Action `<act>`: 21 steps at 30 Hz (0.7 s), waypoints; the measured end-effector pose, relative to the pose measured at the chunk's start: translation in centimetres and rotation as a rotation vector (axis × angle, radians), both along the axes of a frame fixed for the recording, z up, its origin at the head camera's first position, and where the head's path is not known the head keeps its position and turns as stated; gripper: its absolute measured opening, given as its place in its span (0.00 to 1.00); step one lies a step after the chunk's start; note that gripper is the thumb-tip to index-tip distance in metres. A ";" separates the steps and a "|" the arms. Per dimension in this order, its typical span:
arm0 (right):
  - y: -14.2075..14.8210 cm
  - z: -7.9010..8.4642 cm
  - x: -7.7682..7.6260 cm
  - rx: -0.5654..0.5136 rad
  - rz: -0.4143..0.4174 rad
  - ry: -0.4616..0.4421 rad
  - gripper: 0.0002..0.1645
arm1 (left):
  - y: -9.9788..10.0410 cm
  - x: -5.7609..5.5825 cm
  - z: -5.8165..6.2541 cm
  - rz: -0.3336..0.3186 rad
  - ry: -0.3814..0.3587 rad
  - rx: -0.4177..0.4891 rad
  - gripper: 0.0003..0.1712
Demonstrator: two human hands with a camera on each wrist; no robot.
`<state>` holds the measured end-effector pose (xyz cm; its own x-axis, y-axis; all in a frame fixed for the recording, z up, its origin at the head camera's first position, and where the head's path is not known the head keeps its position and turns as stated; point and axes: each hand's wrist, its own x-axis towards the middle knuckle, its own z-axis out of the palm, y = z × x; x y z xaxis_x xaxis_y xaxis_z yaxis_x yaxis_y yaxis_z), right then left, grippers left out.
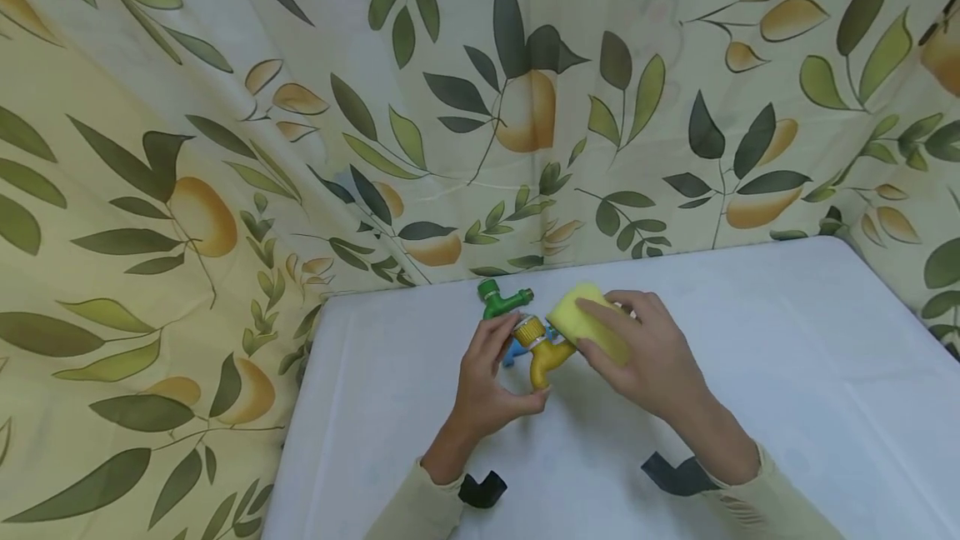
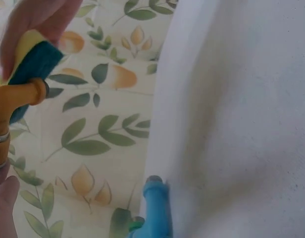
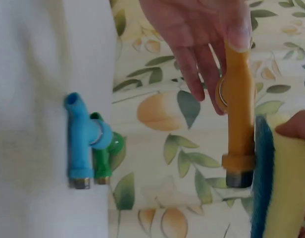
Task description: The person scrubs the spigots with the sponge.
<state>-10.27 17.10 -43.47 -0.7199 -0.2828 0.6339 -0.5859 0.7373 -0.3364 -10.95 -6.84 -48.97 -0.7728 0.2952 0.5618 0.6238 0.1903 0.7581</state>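
Note:
My left hand (image 1: 480, 394) holds a yellow tap (image 1: 551, 354) above the white table, thumb at its spout and fingers near its ribbed knob. My right hand (image 1: 660, 361) grips a yellow sponge (image 1: 581, 315) with a dark green scouring side, clearest in the left wrist view. In the right wrist view, that scouring side of the sponge (image 3: 279, 183) lies against or very close to the threaded end of the tap (image 3: 240, 104). Behind my left hand, a blue tap (image 1: 514, 351) is partly hidden. Just beyond it lies a green tap (image 1: 491, 300).
The white tabletop (image 1: 772, 340) ends at a patterned curtain (image 1: 465, 190) with leaves and orange fruit, which also hangs along the left side. In the right wrist view, the blue tap (image 3: 82, 139) and green tap (image 3: 101, 163) sit side by side near the table's edge.

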 end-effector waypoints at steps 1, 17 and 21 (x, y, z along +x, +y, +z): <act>-0.1 0.2 -0.1 -0.015 -0.010 -0.003 0.30 | 0.0 0.1 0.1 -0.008 -0.005 0.010 0.57; -0.7 2.7 0.6 0.050 0.103 -0.044 0.30 | 0.2 0.5 2.2 -0.119 -0.069 0.058 0.58; 0.0 2.9 0.9 0.050 0.092 -0.026 0.31 | 0.3 0.5 2.6 -0.109 -0.054 0.039 0.59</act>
<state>-9.34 17.10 -40.59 -0.7056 -0.3797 0.5983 -0.6435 0.6970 -0.3165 -10.40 -6.57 -46.37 -0.7663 0.3581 0.5333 0.5977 0.0930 0.7963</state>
